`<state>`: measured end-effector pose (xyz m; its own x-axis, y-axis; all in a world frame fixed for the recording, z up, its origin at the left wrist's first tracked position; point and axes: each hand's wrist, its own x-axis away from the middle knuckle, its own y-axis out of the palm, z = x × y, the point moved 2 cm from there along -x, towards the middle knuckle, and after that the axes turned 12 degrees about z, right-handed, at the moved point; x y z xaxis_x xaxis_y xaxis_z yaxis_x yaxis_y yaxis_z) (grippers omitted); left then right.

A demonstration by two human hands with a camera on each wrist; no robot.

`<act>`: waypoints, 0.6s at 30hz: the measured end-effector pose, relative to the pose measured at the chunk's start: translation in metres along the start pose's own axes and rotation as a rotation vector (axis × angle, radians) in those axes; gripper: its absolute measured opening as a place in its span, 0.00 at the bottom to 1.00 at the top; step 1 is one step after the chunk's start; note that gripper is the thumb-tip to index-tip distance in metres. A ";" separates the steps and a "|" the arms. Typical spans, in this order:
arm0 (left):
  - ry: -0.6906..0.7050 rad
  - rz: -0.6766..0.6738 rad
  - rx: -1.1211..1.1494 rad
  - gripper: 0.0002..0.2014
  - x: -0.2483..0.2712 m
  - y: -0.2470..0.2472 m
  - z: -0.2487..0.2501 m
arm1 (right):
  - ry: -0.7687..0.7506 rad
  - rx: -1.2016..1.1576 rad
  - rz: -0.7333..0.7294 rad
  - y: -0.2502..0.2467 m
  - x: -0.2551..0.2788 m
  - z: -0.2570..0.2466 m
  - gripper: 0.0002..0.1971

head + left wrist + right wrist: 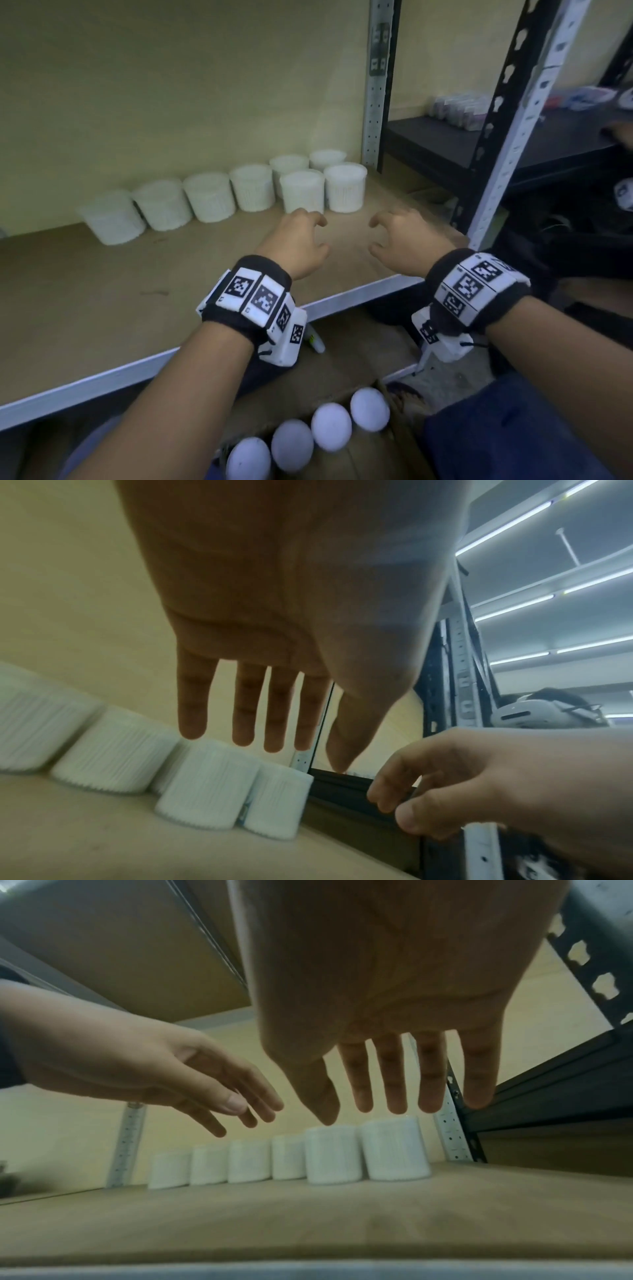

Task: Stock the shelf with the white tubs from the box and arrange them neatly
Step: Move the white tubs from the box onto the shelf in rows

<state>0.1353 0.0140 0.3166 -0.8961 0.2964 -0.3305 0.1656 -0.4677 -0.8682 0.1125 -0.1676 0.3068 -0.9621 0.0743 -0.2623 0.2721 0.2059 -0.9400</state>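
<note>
Several white tubs [212,197] stand in a row along the back of the brown shelf board [102,301], with two more tubs [344,186] in front of the row at its right end. My left hand [301,236] and right hand [400,236] hover above the board just short of those two tubs, both empty, fingers relaxed and spread. The left wrist view shows the front pair of tubs [209,785] below my left hand's fingertips [192,729]. In the right wrist view the same tubs [394,1150] stand beyond my right hand's fingertips [397,1104]. Several more white tubs [330,426] lie in the box [363,455] below the shelf.
A grey perforated upright [376,102] bounds the shelf at the back right. A black rack [462,144] with packaged goods [459,106] adjoins on the right. The shelf's white front edge [171,356] runs under my wrists. Another person's hand [621,135] shows at the far right.
</note>
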 end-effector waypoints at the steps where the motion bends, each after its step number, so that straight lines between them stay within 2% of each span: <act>1: -0.001 -0.013 0.010 0.22 0.011 0.000 0.004 | -0.007 -0.020 -0.014 0.001 0.012 0.000 0.22; 7: 0.001 -0.159 0.070 0.17 0.073 0.022 0.015 | -0.001 -0.085 -0.176 0.031 0.073 0.003 0.17; 10: 0.011 -0.237 0.101 0.16 0.099 0.052 0.011 | 0.014 -0.072 -0.299 0.062 0.096 0.006 0.14; 12: 0.001 -0.344 0.079 0.17 0.114 0.079 0.004 | 0.049 -0.066 -0.385 0.086 0.108 0.012 0.13; 15: -0.046 -0.518 0.013 0.20 0.131 0.122 -0.014 | 0.100 -0.006 -0.491 0.127 0.119 0.024 0.18; 18: -0.093 -0.633 -0.070 0.23 0.143 0.164 -0.033 | 0.119 0.043 -0.604 0.169 0.129 0.036 0.22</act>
<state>0.0479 0.0070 0.1146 -0.8606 0.4221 0.2849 -0.3836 -0.1694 -0.9078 0.0339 -0.1581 0.1063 -0.9372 0.0653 0.3425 -0.3232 0.2063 -0.9236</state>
